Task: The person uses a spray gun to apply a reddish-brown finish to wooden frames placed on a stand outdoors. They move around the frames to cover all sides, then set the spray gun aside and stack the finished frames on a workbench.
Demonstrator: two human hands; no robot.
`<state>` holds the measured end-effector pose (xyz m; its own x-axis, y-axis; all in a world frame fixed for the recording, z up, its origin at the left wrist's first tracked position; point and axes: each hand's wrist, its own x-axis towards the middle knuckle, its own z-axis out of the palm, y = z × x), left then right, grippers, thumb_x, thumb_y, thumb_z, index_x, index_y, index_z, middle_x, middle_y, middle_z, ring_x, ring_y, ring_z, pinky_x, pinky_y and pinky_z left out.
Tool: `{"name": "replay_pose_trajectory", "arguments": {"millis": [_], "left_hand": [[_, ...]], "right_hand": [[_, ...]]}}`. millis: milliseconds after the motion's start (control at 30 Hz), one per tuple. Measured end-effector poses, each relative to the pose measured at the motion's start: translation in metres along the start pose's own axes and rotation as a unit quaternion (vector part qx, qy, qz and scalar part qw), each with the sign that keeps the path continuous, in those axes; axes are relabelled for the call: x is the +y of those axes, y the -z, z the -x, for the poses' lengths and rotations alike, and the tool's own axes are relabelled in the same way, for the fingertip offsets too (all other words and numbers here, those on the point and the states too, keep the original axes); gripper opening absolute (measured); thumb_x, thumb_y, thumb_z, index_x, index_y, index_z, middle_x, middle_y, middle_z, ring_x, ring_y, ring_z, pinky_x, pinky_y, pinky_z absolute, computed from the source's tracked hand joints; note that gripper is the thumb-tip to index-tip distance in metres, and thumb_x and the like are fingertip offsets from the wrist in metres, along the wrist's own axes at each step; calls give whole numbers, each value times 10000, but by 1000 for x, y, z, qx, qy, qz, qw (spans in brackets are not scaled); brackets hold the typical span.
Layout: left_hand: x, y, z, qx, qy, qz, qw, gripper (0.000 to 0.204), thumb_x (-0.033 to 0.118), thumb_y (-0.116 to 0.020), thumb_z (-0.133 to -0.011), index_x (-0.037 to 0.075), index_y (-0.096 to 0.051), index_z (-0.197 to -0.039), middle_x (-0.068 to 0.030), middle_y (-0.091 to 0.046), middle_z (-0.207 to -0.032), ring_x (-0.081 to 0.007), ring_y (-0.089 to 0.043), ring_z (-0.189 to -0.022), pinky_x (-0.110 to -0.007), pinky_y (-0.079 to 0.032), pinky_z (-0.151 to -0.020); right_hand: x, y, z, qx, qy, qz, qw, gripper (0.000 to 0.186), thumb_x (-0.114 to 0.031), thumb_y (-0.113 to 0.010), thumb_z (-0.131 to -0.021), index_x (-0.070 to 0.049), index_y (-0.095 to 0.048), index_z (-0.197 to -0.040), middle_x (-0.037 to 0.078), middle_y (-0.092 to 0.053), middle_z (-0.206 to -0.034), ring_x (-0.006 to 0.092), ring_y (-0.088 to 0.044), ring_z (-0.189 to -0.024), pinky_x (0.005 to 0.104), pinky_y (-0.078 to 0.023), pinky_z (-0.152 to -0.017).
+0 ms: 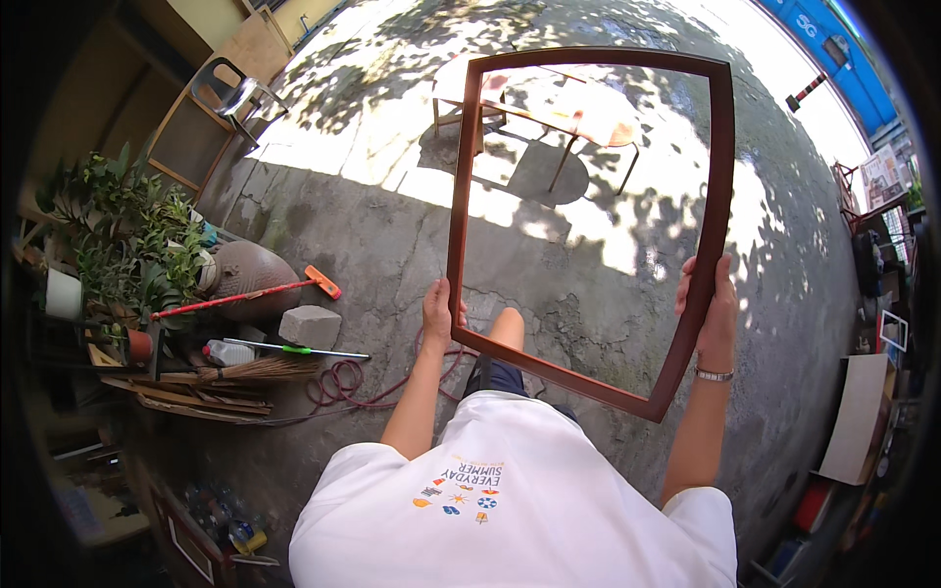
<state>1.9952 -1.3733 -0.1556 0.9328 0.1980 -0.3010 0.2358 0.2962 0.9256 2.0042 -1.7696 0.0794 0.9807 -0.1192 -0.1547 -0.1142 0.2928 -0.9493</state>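
Note:
Upright in front of me is a large reddish-brown wooden frame (718,167), through whose opening the ground and furniture beyond show. My left hand (438,312) is closed round its left side near the lower corner, the fingertips partly hidden behind the wood. On the opposite side, my right hand (718,306) grips the frame a little above the lower right corner, with fingers wrapped round the edge. A metal band sits on my right wrist. Beyond the frame stands a table (598,125) with a pale rounded top and thin legs, partly seen through the opening.
At left are potted plants (137,230), a big brown jar (253,279), a red-handled brush (321,282), a concrete block (311,326) and a straw broom (260,370). A purple hose (343,387) coils near my feet. A chair (230,93) stands far left; a pale board (855,416) leans right.

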Motion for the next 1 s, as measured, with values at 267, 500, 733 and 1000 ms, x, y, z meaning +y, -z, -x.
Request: {"name": "replay_pose_trajectory", "arguments": {"millis": [267,500,733,1000], "left_hand": [[15,-44,-219,106,16,-54,993,412,451,-478,-1027,81,-546,-860,-43,-584,-602,-131,-533,-394,-263,-440,-363],[25,-81,-431,93,28,-207,974,365,398,-573,-1001,44,-548,-914,-46,-592,-634,-124,-558,-457,-267,-477,-406],[26,-110,-697,18,58,-331,942,479,351,-720,-920,25,-589,-1245,-29,-667,-824,-110,-634,-784,-261,-487,-707],[-79,-128,-866,148,162,-153,964,343,259,-749,-893,121,-654,-1192,26,-662,-978,-45,-561,-686,-212,-404,-526]], "right_hand": [[154,44,-269,41,-37,114,992,348,-380,-560,-1014,-53,-520,-1126,35,-608,-753,119,-616,-528,241,-485,-449],[258,30,-482,160,-47,226,960,286,-189,-727,-877,-25,-533,-1008,27,-572,-766,98,-540,-511,260,-466,-453],[356,15,-716,268,-54,287,918,273,-188,-700,-836,-2,-567,-984,81,-603,-785,199,-586,-688,357,-496,-669],[468,28,-876,275,-20,264,924,296,-114,-719,-856,39,-527,-1022,104,-590,-946,187,-544,-856,338,-476,-841]]}}
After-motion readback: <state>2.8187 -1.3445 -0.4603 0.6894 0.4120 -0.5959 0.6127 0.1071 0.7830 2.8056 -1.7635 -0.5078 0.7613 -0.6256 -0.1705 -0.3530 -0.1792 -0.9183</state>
